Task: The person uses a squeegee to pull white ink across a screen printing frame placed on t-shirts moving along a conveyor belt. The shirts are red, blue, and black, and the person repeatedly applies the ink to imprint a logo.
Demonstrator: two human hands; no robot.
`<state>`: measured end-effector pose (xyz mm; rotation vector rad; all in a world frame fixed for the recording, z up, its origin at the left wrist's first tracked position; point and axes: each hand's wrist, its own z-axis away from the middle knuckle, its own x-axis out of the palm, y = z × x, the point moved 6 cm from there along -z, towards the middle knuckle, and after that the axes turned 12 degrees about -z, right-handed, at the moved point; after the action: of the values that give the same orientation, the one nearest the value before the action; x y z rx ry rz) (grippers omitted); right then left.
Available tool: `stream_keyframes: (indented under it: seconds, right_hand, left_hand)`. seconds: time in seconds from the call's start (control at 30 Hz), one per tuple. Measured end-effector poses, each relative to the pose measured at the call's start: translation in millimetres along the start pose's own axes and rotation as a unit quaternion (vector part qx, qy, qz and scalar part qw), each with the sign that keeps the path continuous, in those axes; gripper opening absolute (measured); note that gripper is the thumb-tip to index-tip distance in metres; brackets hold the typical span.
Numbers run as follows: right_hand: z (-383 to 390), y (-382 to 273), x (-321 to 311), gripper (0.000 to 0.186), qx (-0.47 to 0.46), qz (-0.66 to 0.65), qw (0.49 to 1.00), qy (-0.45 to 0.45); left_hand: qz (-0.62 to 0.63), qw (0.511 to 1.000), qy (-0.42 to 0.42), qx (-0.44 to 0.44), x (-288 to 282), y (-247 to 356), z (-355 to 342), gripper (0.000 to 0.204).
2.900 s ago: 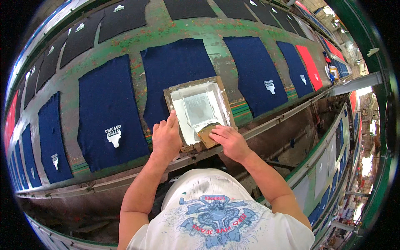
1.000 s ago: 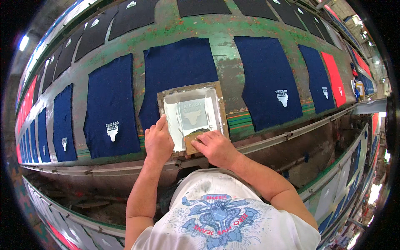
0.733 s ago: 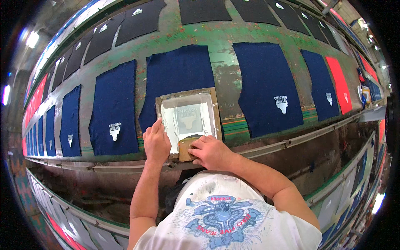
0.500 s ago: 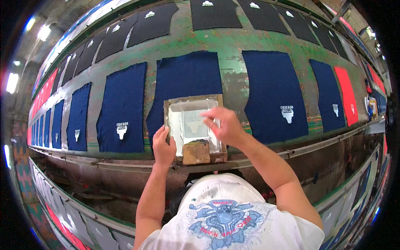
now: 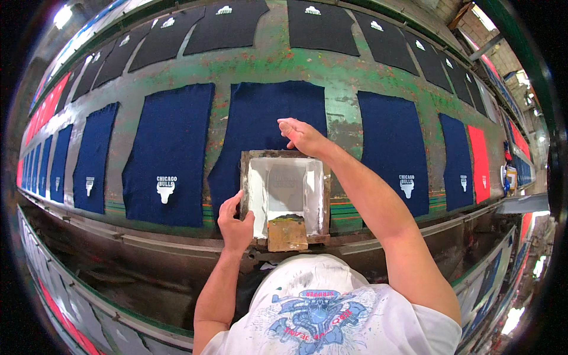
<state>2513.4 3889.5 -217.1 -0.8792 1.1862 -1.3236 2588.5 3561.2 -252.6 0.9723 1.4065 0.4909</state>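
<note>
A wooden screen printing frame (image 5: 285, 154) lies on the near part of a navy fabric piece (image 5: 278, 112). White ink coats its inner sides, and a faint design shows in the pale mesh (image 5: 285, 183). A wooden block like a squeegee (image 5: 287, 234) leans at the frame's near end, its lower edge in the ink. My left hand (image 5: 234, 223) grips the frame's left side, thumb towards the inside and fingers along the outer edge. Above the frame's far right corner, my right hand (image 5: 303, 137) hovers over the navy cloth, fingers stretched out and holding nothing.
Navy pieces with white prints lie either side, such as one at left (image 5: 168, 154) and one at right (image 5: 393, 154). Black printed pieces (image 5: 228, 29) line the table's far side. A red piece (image 5: 478, 165) lies at right. A rail (image 5: 148, 232) runs along the near edge.
My right hand has moved from above the mesh to beyond the frame's far rim, its fingers straightening. My left hand stays at the frame's left side. The whole view has shifted slightly.
</note>
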Motion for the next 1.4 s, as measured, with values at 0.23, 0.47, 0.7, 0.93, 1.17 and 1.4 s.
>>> stream_keyframes:
  seconds: [0.23,0.47,0.7,0.93,1.17,1.4]
  right_hand:
    - [-9,-6,1,0.075,0.015,0.157,0.985,-0.062]
    - [-16,-24,9,0.075,0.091,0.191,0.971,-0.116]
    - [66,-101,-31,0.045,-0.196,0.21,0.953,0.091]
    - [255,-42,-31,0.051,-0.281,0.148,0.906,0.28]
    - [334,21,-46,0.069,-0.18,-0.001,0.964,0.197]
    - [407,47,-177,0.057,-0.169,0.021,0.955,0.244]
  left_hand:
    - [0.025,0.998,0.009,0.048,-1,-3,4,0.055]
    - [0.06,0.993,0.032,0.098,-12,7,12,0.041]
    - [0.102,0.989,0.037,0.103,-16,9,1,0.038]
    - [0.135,0.99,0.028,0.029,-21,9,-22,0.038]
    - [0.165,0.986,0.004,0.033,30,77,-19,0.037]
    - [0.136,0.985,-0.02,0.102,147,189,30,0.059]
